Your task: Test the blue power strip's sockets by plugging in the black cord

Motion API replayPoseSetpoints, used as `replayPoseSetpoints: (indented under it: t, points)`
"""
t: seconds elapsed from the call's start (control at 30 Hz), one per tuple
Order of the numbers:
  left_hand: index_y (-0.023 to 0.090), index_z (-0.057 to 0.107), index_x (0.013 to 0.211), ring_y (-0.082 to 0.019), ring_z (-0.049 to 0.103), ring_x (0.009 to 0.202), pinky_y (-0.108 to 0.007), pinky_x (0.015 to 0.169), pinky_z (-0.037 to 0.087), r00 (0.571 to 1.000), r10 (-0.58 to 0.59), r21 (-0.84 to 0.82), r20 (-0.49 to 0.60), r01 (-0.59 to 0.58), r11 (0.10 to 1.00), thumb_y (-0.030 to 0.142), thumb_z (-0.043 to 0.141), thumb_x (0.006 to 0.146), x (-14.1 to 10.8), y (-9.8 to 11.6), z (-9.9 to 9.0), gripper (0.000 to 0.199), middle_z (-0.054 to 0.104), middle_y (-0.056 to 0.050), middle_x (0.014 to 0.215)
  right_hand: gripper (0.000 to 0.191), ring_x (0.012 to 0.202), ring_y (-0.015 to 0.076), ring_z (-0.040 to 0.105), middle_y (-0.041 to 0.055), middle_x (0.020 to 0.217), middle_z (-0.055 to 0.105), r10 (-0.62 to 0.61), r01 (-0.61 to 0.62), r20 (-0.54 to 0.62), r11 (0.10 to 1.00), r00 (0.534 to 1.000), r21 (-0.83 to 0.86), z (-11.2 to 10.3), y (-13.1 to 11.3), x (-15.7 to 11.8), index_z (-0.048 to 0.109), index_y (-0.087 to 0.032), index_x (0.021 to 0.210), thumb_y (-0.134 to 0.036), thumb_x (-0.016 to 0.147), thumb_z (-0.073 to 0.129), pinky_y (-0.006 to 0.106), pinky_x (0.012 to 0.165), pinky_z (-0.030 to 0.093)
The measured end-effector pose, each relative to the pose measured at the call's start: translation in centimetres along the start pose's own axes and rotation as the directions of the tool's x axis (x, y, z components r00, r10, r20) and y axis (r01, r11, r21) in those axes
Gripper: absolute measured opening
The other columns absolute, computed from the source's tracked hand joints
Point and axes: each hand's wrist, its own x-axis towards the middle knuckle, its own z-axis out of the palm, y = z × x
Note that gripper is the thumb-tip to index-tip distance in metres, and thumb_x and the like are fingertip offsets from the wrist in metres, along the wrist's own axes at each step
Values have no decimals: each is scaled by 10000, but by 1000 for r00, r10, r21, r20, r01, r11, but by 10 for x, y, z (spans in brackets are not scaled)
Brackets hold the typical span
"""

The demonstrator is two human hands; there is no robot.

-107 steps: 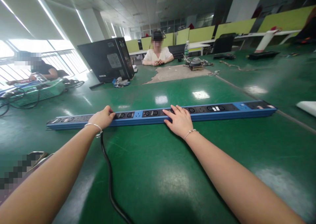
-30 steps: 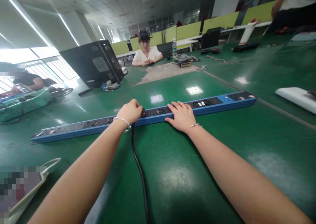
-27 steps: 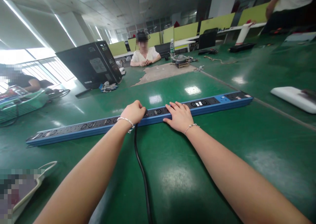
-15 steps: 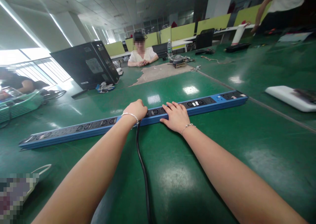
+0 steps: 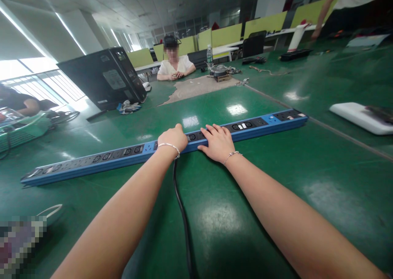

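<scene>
A person's two bare hands rest on a long blue power strip (image 5: 193, 144). The left hand (image 5: 172, 139) is curled closed, apparently pinching the upper end of a black cable (image 5: 181, 205); that end is hidden beneath the fingers. The right hand (image 5: 218, 141) lies flat with fingers spread over the strip's sockets. The work looks partway along: the cable's end is at the strip, but whether it is seated in a socket cannot be told. The sockets in plain view hold no plugs, and neither hand is off the strip yet.

The strip runs beneath both hands, slightly slanted, reaching well past them on either side, with a short stretch showing between. The cable trails toward the wearer over the green worktop (image 5: 276, 160). Farther off stand a black computer case (image 5: 104, 78), with gloves (image 5: 129, 107) beside it, and a seated person (image 5: 175, 68).
</scene>
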Motion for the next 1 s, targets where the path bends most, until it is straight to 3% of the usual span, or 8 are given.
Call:
replayPoseSetpoints:
  t: [0.37, 0.47, 0.57, 0.63, 0.7, 0.77, 0.87, 1.0]
  points:
    - [193, 539, 1068, -277, 646, 932, -380, 763, 479, 1000, 11, 11, -30, -10, 1000, 307, 385, 820, 0, 2, 6, 314, 677, -164, 1012, 554, 1297, 290, 342, 101, 1394, 460, 2, -2, 4, 997, 1000, 77, -1, -5, 0, 518, -177, 1295, -412, 798, 591, 472, 1065, 213]
    - [193, 556, 1040, -260, 639, 950, -353, 772, 469, 1000, 26, -45, 3, -26, 999, 373, 383, 835, 3, -7, 7, 323, 679, -147, 1029, 418, 1221, 236, 435, 81, 1323, 530, -15, 17, -11, 980, 1000, 199, -6, -13, 3, 584, -177, 1219, -308, 825, 538, 395, 1041, 290]
    - [206, 578, 983, -233, 641, 915, -331, 758, 463, 996, 91, -152, 5, -90, 984, 473, 261, 888, 1, -24, 12, 426, 690, -115, 987, 349, 1074, 194, 535, 78, 1134, 634, 5, 7, -39, 950, 999, 311, -12, -26, 9, 629, -160, 1148, -286, 863, 471, 310, 958, 378]
    - [227, 590, 988, -211, 638, 899, -317, 756, 461, 992, 115, -202, -44, -122, 972, 451, 191, 914, -4, -39, 18, 463, 692, -81, 962, 335, 973, 177, 577, 67, 1014, 667, 28, -16, -27, 930, 999, 367, -16, -36, 14, 642, -162, 1113, -299, 884, 439, 282, 890, 417]
    - [234, 601, 1029, -200, 615, 960, -321, 827, 447, 979, 75, -201, -192, -114, 973, 397, 204, 923, -10, -54, 28, 442, 679, -66, 1003, 338, 905, 168, 604, 51, 955, 680, 46, -49, 17, 912, 999, 407, -18, -48, 20, 634, -179, 1112, -327, 896, 420, 270, 829, 442]
    - [210, 603, 1085, -199, 564, 1064, -325, 929, 403, 935, 128, -154, -331, -188, 970, 374, 275, 914, -16, -65, 40, 405, 647, -75, 1103, 358, 876, 177, 625, 48, 944, 690, 72, -99, 80, 912, 994, 398, -19, -61, 25, 620, -202, 1116, -392, 898, 409, 280, 785, 459]
    - [190, 558, 1192, -221, 501, 1164, -356, 994, 357, 891, 260, -64, -372, -304, 951, 425, 378, 883, -21, -73, 55, 428, 583, -88, 1243, 380, 851, 219, 649, 79, 920, 695, 135, -176, 161, 945, 978, 277, -19, -81, 36, 628, -200, 1041, -466, 874, 415, 317, 741, 477]
    - [198, 498, 1271, -244, 473, 1197, -393, 993, 341, 867, 305, 10, -393, -328, 945, 428, 416, 867, -23, -72, 63, 472, 561, -89, 1281, 296, 838, 250, 666, 133, 881, 691, 205, -237, 250, 966, 946, 101, -23, -96, 53, 629, -147, 973, -346, 828, 464, 326, 712, 488]
